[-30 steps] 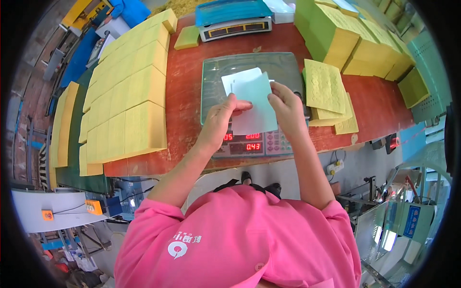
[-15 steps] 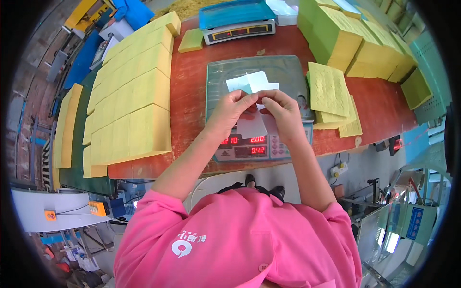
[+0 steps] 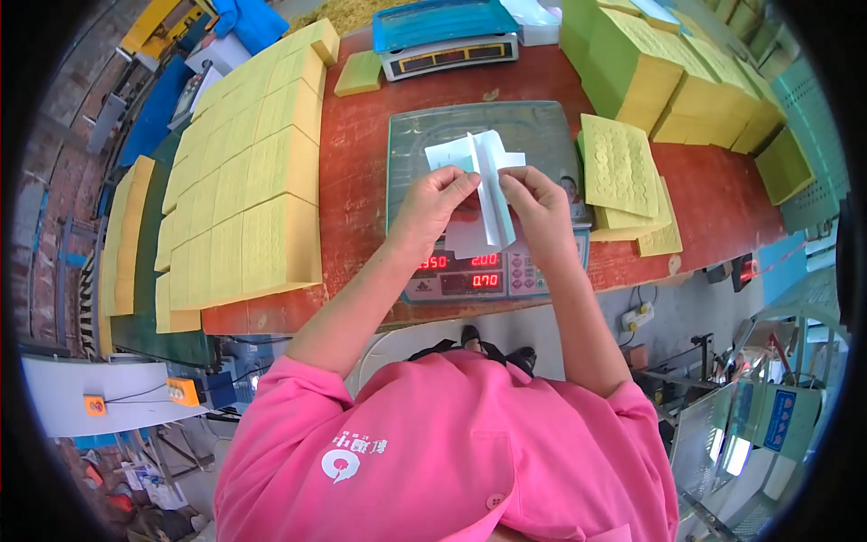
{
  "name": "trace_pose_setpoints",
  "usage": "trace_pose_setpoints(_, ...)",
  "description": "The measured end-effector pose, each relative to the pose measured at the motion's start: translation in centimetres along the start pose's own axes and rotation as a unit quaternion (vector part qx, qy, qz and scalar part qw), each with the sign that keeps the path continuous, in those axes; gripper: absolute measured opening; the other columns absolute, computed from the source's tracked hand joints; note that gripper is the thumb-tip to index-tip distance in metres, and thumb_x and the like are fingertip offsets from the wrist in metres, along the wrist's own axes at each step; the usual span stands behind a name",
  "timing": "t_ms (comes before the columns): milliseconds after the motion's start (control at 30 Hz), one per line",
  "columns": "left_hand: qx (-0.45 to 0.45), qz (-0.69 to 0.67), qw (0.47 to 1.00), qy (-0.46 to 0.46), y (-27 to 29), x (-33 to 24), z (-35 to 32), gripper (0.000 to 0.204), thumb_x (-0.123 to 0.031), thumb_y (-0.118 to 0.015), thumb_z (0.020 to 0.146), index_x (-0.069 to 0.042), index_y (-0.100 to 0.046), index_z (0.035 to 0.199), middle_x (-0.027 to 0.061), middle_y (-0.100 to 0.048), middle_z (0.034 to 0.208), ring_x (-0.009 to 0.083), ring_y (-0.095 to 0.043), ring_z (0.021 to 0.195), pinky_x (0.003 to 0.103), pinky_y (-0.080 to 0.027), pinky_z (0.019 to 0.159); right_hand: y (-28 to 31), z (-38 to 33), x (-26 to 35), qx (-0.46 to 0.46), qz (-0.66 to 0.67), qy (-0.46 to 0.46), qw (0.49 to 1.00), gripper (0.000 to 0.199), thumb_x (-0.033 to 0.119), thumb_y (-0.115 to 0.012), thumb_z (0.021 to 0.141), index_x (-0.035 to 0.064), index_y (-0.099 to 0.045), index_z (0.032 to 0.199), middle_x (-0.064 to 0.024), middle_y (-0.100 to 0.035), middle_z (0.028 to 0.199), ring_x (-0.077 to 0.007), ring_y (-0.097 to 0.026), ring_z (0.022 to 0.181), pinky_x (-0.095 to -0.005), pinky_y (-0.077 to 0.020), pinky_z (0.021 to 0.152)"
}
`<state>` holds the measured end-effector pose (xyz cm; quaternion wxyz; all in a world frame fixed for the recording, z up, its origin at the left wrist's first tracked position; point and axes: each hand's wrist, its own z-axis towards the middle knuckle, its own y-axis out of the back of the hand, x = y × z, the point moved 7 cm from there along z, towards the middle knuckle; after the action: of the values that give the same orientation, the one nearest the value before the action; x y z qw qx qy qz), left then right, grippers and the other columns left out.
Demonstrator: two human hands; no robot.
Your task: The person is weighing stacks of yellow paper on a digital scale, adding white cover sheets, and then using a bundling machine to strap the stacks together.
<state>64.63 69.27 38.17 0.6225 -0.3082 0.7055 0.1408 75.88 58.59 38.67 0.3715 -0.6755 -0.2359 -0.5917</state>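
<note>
Holding creased white sheet [image 3: 493,212] over scale [image 3: 411,135], spine running roughly 12 to 6 (clock read from sheet, 12 = away from body). Pinching its 9 o'clock side with left hand [image 3: 433,208], thumb and forefinger nearly closed, rest curling in. Pinching its 3 o'clock side with right hand [image 3: 542,212], same tight thumb-finger hold, only sheet thickness between tips. Having loose papers [image 3: 444,155] just beyond at 10-11, lying on scale pan; showing more paper [image 3: 462,240] at 7, partly covered. Facing scale's lit red display [image 3: 483,273] at 6, then pink shirt [image 3: 424,425]. Standing at red table [image 3: 352,181]. Facing blue-tray scale [image 3: 447,54] at 12, yellow pad [image 3: 358,74] near it at 10-11. Having yellow rows [image 3: 244,194] at 9, stamped yellow slabs [image 3: 619,167] at 3, tall yellow stacks [image 3: 628,77] at 2. Showing power strip [image 3: 638,316] below table at 4.
</note>
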Motion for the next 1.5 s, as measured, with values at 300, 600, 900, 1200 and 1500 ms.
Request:
trace_pose_setpoints(300,-0.022,0.014,1.0,0.003,0.2,0.2,-0.3,0.012,-0.015,-0.064,0.092,-0.004,-0.064,0.088,-0.0008,-0.062,0.081,0.0056,-0.056,0.074,0.022,-0.047,0.068,0.9,-0.5,1.6,-0.032,-0.21,0.053,0.976,0.024,0.017,-0.069,0.084,-0.0046,-0.067,0.095,-0.0101,-0.066,0.075,-0.0126,-0.06,0.07,-0.0288,-0.0491,0.067)
trace_pose_setpoints(600,-0.036,0.012,0.999,-0.018,-0.1,0.1,-0.3,0.016,-0.019,-0.064,0.092,-0.003,-0.064,0.086,0.0002,-0.062,0.081,0.0061,-0.056,0.074,0.023,-0.047,0.069,1.1,0.0,2.0,-0.062,-0.306,0.065,0.948,0.018,0.012,-0.069,0.083,-0.0044,-0.064,0.081,-0.0122,-0.061,0.064,-0.0137,-0.053,0.058,-0.0315,-0.0455,0.057)
trace_pose_setpoints(900,-0.034,0.137,0.989,-0.036,-2.0,-1.4,0.1,0.028,-0.03,-0.066,0.09,-0.002,-0.06,0.091,0.004,-0.062,0.08,0.0112,-0.059,0.073,0.026,-0.047,0.068,1.1,-0.8,2.3,-0.103,-0.317,0.185,0.924,0.017,0.009,-0.07,0.08,-0.0017,-0.058,0.073,-0.0151,-0.054,0.06,-0.0112,-0.05,0.056,-0.032,-0.0452,0.054)
trace_pose_setpoints(1200,-0.061,0.011,0.998,-0.022,0.8,-0.2,-2.1,0.02,-0.01,-0.052,0.093,0.0,-0.062,0.107,0.0044,-0.062,0.096,0.0124,-0.059,0.085,0.03,-0.049,0.075,-0.7,-3.3,3.8,-0.085,-0.385,0.276,0.877,0.014,0.014,-0.065,0.083,0.0027,-0.057,0.081,-0.0168,-0.061,0.079,-0.0382,-0.061,0.07,-0.0444,-0.05,0.062)
trace_pose_setpoints(1500,-0.016,-0.088,0.985,-0.15,0.8,-8.4,-6.5,0.023,-0.007,-0.052,0.094,0.004,-0.061,0.112,0.0076,-0.065,0.108,0.0177,-0.061,0.099,0.035,-0.049,0.089,11.7,-9.1,10.1,-0.266,-0.207,0.282,0.898,0.01,0.006,-0.059,0.091,0.0033,-0.057,0.083,0.0026,-0.051,0.07,-0.0073,-0.046,0.062,-0.0257,-0.0378,0.054)
